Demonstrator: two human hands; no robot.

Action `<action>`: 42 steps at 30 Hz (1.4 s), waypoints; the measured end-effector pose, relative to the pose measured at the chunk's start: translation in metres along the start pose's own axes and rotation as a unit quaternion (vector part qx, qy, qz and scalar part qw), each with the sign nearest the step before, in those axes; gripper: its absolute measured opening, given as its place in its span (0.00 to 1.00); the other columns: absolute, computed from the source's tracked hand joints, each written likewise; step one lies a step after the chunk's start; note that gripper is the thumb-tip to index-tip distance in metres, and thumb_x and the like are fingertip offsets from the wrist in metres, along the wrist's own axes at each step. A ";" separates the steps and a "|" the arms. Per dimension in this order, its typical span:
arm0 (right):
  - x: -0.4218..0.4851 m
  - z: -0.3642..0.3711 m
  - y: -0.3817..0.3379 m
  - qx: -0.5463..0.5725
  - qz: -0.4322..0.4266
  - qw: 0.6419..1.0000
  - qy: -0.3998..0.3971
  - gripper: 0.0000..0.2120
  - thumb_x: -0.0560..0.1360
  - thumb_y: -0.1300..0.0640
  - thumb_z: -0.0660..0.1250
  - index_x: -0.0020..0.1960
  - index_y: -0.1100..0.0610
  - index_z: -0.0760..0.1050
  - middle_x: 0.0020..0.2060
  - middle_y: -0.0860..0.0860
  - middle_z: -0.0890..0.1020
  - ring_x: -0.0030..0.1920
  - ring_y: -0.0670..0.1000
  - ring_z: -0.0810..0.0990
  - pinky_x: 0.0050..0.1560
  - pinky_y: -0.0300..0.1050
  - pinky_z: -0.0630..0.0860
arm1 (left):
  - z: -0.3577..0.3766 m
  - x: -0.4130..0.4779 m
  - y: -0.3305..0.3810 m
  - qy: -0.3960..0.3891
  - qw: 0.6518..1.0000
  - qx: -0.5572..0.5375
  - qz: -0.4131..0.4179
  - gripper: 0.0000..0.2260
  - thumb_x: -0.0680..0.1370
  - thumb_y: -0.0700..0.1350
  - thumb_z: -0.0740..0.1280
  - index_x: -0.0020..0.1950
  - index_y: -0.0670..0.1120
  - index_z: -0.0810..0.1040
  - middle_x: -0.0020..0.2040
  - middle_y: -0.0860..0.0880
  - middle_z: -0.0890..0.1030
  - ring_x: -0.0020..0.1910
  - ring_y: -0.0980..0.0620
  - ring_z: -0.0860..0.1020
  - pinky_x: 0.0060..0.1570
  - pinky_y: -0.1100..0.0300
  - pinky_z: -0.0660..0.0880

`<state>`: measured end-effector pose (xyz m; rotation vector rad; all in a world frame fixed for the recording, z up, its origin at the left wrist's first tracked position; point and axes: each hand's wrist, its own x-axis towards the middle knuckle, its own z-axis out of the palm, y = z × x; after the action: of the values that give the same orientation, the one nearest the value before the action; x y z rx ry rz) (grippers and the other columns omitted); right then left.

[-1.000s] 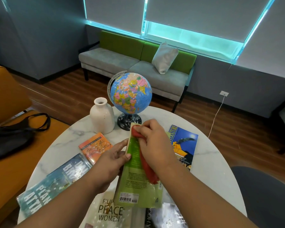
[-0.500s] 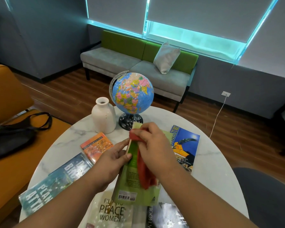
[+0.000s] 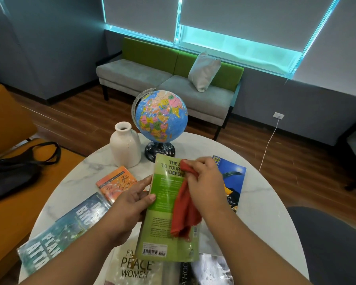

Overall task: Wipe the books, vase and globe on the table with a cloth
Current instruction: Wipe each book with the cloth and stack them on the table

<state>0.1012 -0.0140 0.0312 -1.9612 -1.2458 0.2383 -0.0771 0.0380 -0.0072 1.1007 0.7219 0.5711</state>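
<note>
Green book (image 3: 164, 202) now tilting face-up | left hand (image 3: 130, 204) gripping its edge | right hand (image 3: 206, 179) pinching red cloth (image 3: 185, 214), wiping upper cover | vase (image 3: 125, 149), globe (image 3: 162, 118) waiting

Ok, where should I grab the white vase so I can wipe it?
Take the white vase by its narrow neck, just under the flared rim. It stands upright and the neck is far slimmer than the round body. The globe stands close on its right, so it is probably best to come from above or from the left.
</note>
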 end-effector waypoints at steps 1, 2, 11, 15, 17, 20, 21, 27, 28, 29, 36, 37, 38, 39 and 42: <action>0.001 -0.003 0.010 -0.002 0.021 1.000 0.013 0.14 0.76 0.63 0.67 0.58 0.51 0.82 0.50 0.45 0.72 0.50 0.43 0.71 0.52 0.19 0.61 | -0.003 -0.001 0.000 -0.002 1.000 -0.009 -0.005 0.22 0.73 0.45 0.72 0.64 0.59 0.73 0.52 0.40 0.83 0.50 0.45 0.83 0.41 0.55 0.79; 0.000 -0.004 0.019 -0.003 0.037 0.999 0.023 0.14 0.75 0.63 0.67 0.57 0.51 0.82 0.51 0.47 0.73 0.50 0.44 0.73 0.53 0.20 0.63 | -0.005 -0.002 0.000 -0.007 1.000 -0.015 -0.012 0.25 0.70 0.48 0.75 0.65 0.60 0.73 0.53 0.40 0.83 0.51 0.44 0.83 0.41 0.55 0.79; -0.002 -0.002 0.018 -0.001 0.011 1.000 -0.010 0.13 0.76 0.62 0.67 0.58 0.50 0.82 0.51 0.44 0.72 0.52 0.43 0.72 0.53 0.19 0.60 | -0.010 0.001 -0.002 -0.030 0.999 -0.028 -0.021 0.34 0.61 0.55 0.80 0.66 0.61 0.74 0.55 0.39 0.82 0.53 0.41 0.82 0.45 0.51 0.78; 0.003 -0.010 0.028 -0.005 0.049 0.999 0.014 0.12 0.76 0.62 0.67 0.56 0.51 0.83 0.50 0.46 0.73 0.53 0.46 0.74 0.56 0.28 0.63 | -0.016 0.003 -0.004 -0.045 0.998 -0.040 -0.024 0.37 0.58 0.56 0.81 0.67 0.60 0.74 0.56 0.38 0.82 0.55 0.40 0.81 0.50 0.47 0.76; 0.001 -0.005 0.022 -0.012 0.017 1.000 -0.014 0.12 0.77 0.61 0.67 0.58 0.52 0.82 0.51 0.45 0.72 0.51 0.43 0.71 0.57 0.28 0.64 | -0.016 0.004 -0.005 -0.046 0.998 -0.042 -0.019 0.37 0.57 0.57 0.82 0.65 0.61 0.76 0.56 0.38 0.82 0.55 0.40 0.81 0.51 0.46 0.76; 0.005 -0.006 0.021 -0.005 0.009 1.000 -0.021 0.13 0.76 0.62 0.66 0.58 0.52 0.82 0.51 0.45 0.72 0.51 0.42 0.70 0.52 0.19 0.59 | -0.019 0.006 -0.004 -0.040 0.998 -0.049 -0.018 0.39 0.58 0.56 0.82 0.68 0.58 0.74 0.56 0.37 0.81 0.54 0.40 0.81 0.54 0.44 0.74; 0.008 -0.008 0.024 -0.003 0.024 1.000 -0.013 0.13 0.76 0.62 0.66 0.57 0.51 0.82 0.51 0.44 0.72 0.52 0.43 0.71 0.51 0.17 0.59 | -0.019 0.006 -0.004 -0.041 0.998 -0.046 -0.017 0.38 0.59 0.55 0.81 0.68 0.58 0.74 0.57 0.36 0.80 0.53 0.40 0.81 0.53 0.44 0.74; -0.001 -0.003 0.012 -0.017 -0.040 0.997 -0.066 0.14 0.76 0.58 0.68 0.61 0.50 0.80 0.52 0.41 0.71 0.54 0.44 0.72 0.60 0.32 0.67 | -0.008 0.013 0.001 -0.023 0.999 -0.048 -0.006 0.20 0.74 0.42 0.67 0.65 0.58 0.76 0.52 0.39 0.83 0.47 0.45 0.82 0.47 0.50 0.77; -0.009 0.000 0.006 -0.019 -0.072 0.993 -0.094 0.14 0.76 0.57 0.68 0.61 0.49 0.79 0.53 0.41 0.71 0.55 0.44 0.73 0.61 0.35 0.68 | -0.006 0.016 0.002 -0.011 0.998 -0.055 -0.002 0.20 0.75 0.41 0.65 0.64 0.57 0.76 0.49 0.41 0.84 0.43 0.47 0.83 0.42 0.52 0.78; -0.017 0.001 0.001 -0.027 -0.111 0.986 -0.119 0.14 0.76 0.55 0.67 0.61 0.47 0.79 0.55 0.41 0.71 0.55 0.45 0.73 0.61 0.38 0.71 | -0.005 0.019 0.003 0.004 0.998 -0.062 0.001 0.19 0.76 0.40 0.63 0.64 0.56 0.76 0.46 0.44 0.84 0.40 0.49 0.83 0.38 0.55 0.78; -0.051 0.005 0.015 -0.061 -0.224 0.953 -0.192 0.18 0.73 0.50 0.58 0.58 0.47 0.81 0.55 0.47 0.76 0.53 0.54 0.78 0.53 0.46 0.78 | 0.003 0.031 0.011 0.061 0.995 -0.082 0.000 0.16 0.81 0.38 0.59 0.62 0.58 0.74 0.46 0.47 0.85 0.38 0.50 0.84 0.31 0.60 0.77; -0.045 0.004 0.018 -0.051 -0.195 0.967 -0.156 0.18 0.74 0.49 0.58 0.58 0.48 0.81 0.56 0.46 0.76 0.54 0.52 0.77 0.56 0.43 0.76 | 0.005 0.031 0.011 0.061 0.995 -0.076 -0.004 0.16 0.81 0.38 0.60 0.62 0.58 0.74 0.46 0.47 0.85 0.38 0.49 0.83 0.31 0.60 0.78; -0.038 0.003 0.017 -0.048 -0.172 0.976 -0.123 0.17 0.75 0.48 0.59 0.58 0.48 0.81 0.56 0.47 0.75 0.54 0.52 0.76 0.57 0.42 0.75 | 0.008 0.030 0.011 0.061 0.996 -0.069 -0.009 0.16 0.81 0.39 0.60 0.63 0.57 0.74 0.46 0.46 0.85 0.37 0.49 0.83 0.32 0.60 0.78; -0.032 0.003 0.013 -0.051 -0.166 0.979 -0.108 0.15 0.75 0.50 0.61 0.58 0.49 0.81 0.55 0.48 0.76 0.54 0.52 0.76 0.56 0.44 0.75 | 0.012 0.030 0.011 0.059 0.996 -0.064 -0.014 0.16 0.81 0.39 0.60 0.64 0.57 0.74 0.46 0.46 0.85 0.37 0.49 0.83 0.32 0.59 0.78; -0.041 0.013 -0.002 -0.081 -0.227 0.957 -0.164 0.15 0.73 0.52 0.60 0.55 0.50 0.82 0.52 0.50 0.77 0.50 0.56 0.76 0.49 0.50 0.78 | 0.019 0.030 0.013 0.060 0.996 -0.062 -0.011 0.16 0.81 0.38 0.60 0.61 0.56 0.75 0.45 0.46 0.85 0.33 0.50 0.81 0.29 0.60 0.76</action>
<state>0.0719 -0.0410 0.0141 -1.7492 -1.9472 0.2373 -0.0439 0.0536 0.0034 0.9480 0.7925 0.6586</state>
